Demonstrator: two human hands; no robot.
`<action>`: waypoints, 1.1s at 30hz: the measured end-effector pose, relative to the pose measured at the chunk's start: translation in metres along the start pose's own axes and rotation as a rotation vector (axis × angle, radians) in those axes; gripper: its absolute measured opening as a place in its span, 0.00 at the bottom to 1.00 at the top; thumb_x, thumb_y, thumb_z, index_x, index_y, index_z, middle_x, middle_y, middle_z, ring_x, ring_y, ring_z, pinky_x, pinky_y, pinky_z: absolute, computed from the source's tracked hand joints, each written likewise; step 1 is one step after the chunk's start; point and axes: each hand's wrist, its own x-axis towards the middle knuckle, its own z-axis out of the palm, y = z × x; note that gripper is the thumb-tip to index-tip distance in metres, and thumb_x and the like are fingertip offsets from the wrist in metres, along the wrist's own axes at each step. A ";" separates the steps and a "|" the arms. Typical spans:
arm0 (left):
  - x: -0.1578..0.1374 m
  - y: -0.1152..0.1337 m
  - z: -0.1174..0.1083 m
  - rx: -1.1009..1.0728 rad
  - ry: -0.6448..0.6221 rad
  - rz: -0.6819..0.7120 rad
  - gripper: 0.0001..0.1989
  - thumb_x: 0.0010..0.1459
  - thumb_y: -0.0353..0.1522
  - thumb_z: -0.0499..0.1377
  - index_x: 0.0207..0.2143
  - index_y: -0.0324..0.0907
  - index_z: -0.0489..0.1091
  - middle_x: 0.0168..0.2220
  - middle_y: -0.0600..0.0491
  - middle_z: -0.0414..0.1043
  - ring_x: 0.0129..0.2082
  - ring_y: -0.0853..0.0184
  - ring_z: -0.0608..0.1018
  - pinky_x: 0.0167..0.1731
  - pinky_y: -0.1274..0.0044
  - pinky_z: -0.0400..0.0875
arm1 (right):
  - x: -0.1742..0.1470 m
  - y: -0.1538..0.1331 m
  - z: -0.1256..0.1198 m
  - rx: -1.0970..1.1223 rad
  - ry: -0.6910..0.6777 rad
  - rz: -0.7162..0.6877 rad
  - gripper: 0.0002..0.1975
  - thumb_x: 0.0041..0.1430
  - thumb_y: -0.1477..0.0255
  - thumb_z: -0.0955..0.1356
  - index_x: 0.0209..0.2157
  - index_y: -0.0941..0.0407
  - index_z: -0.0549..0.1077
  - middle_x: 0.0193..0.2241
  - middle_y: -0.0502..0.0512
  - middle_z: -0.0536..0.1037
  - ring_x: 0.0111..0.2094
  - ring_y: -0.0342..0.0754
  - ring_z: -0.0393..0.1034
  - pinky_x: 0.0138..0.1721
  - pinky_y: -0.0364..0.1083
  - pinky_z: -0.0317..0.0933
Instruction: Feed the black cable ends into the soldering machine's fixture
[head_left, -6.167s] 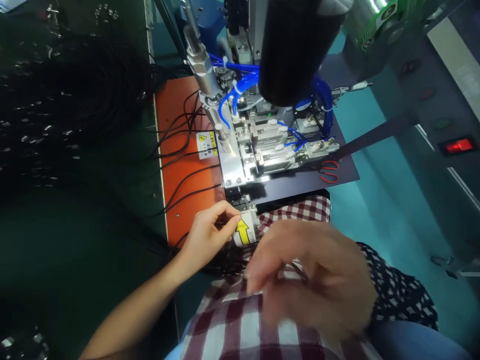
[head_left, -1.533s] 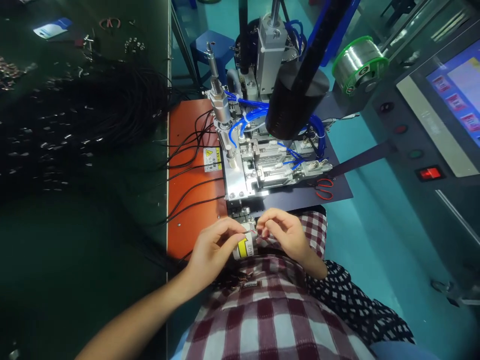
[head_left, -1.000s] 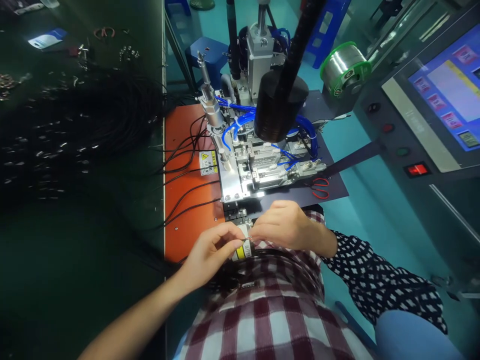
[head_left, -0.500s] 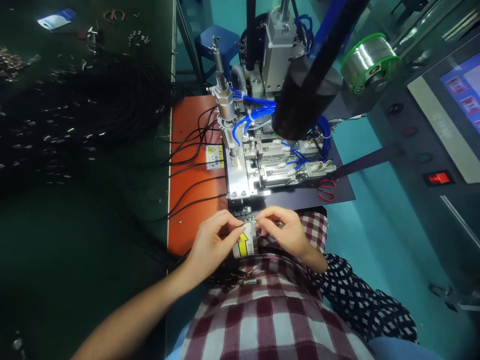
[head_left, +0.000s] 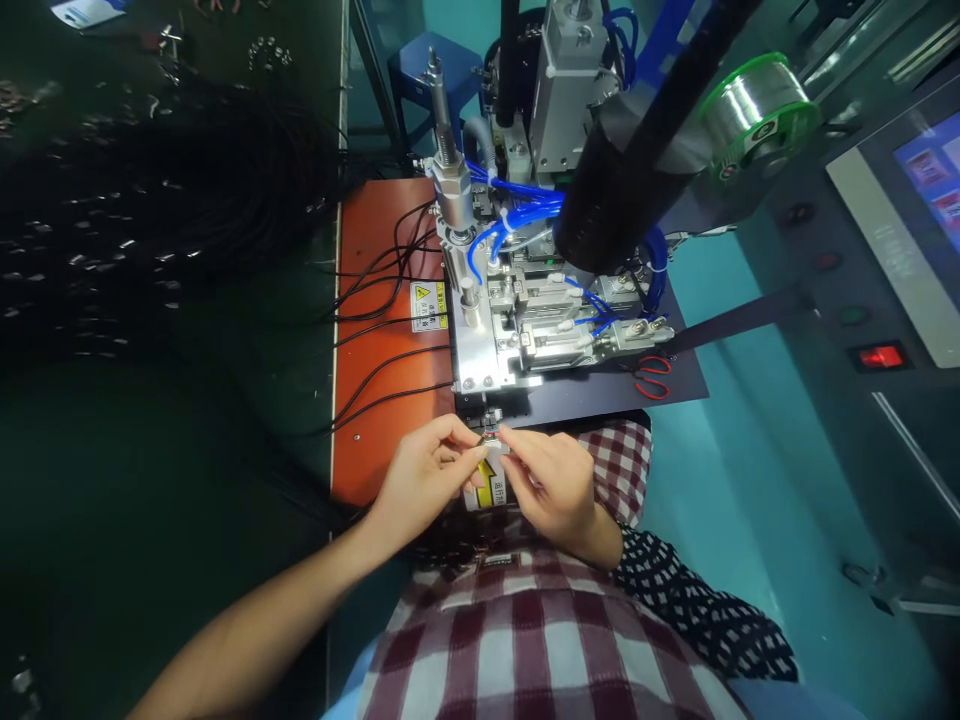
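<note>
My left hand [head_left: 431, 468] is closed in a pinch on the end of a thin cable [head_left: 487, 436], where a bit of red wire shows. My right hand [head_left: 553, 488] meets it from the other side, forefinger stretched to the same spot and thumb bent below. Whatever sits between its fingertips is too small to make out. Both hands are at the near end of a metal fixture [head_left: 477, 355], above a white block with a yellow arrow label [head_left: 491, 482].
Several black cables [head_left: 390, 357] run across the orange plate [head_left: 367, 460] into the fixture. Red-handled pliers [head_left: 652, 378] lie to its right. A black cylinder [head_left: 619, 200] overhangs the fixture near a solder wire spool [head_left: 757, 115]. A dark cable bundle [head_left: 187, 210] covers the left table.
My right hand has come left and turned, so its fingertips now meet those of the left hand. The left hand has barely moved. The view has shifted slightly.
</note>
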 end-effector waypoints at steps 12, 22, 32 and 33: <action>-0.001 -0.003 0.000 -0.012 0.005 0.011 0.14 0.54 0.39 0.64 0.30 0.41 0.64 0.20 0.57 0.73 0.21 0.71 0.77 0.20 0.82 0.70 | 0.018 -0.002 0.001 0.764 -0.052 0.736 0.07 0.56 0.67 0.71 0.34 0.56 0.75 0.23 0.50 0.77 0.17 0.41 0.68 0.18 0.41 0.62; -0.006 0.002 0.002 -0.052 -0.040 0.026 0.13 0.53 0.38 0.65 0.28 0.40 0.65 0.22 0.57 0.71 0.21 0.71 0.76 0.22 0.80 0.72 | 0.026 -0.007 0.001 1.037 -0.146 0.817 0.11 0.50 0.66 0.74 0.27 0.58 0.73 0.22 0.48 0.74 0.16 0.37 0.63 0.17 0.38 0.58; -0.005 0.002 0.002 -0.091 -0.064 0.001 0.14 0.52 0.38 0.65 0.28 0.41 0.65 0.22 0.56 0.73 0.21 0.70 0.77 0.23 0.78 0.73 | 0.024 0.000 0.004 1.129 -0.176 0.837 0.12 0.48 0.64 0.75 0.26 0.58 0.73 0.20 0.47 0.74 0.16 0.37 0.61 0.17 0.38 0.59; -0.005 0.002 0.002 -0.106 -0.084 -0.009 0.14 0.52 0.38 0.65 0.28 0.40 0.65 0.21 0.56 0.73 0.20 0.70 0.76 0.22 0.79 0.72 | 0.024 0.000 0.004 1.129 -0.177 0.835 0.12 0.48 0.64 0.75 0.26 0.58 0.73 0.20 0.47 0.74 0.16 0.37 0.61 0.17 0.38 0.59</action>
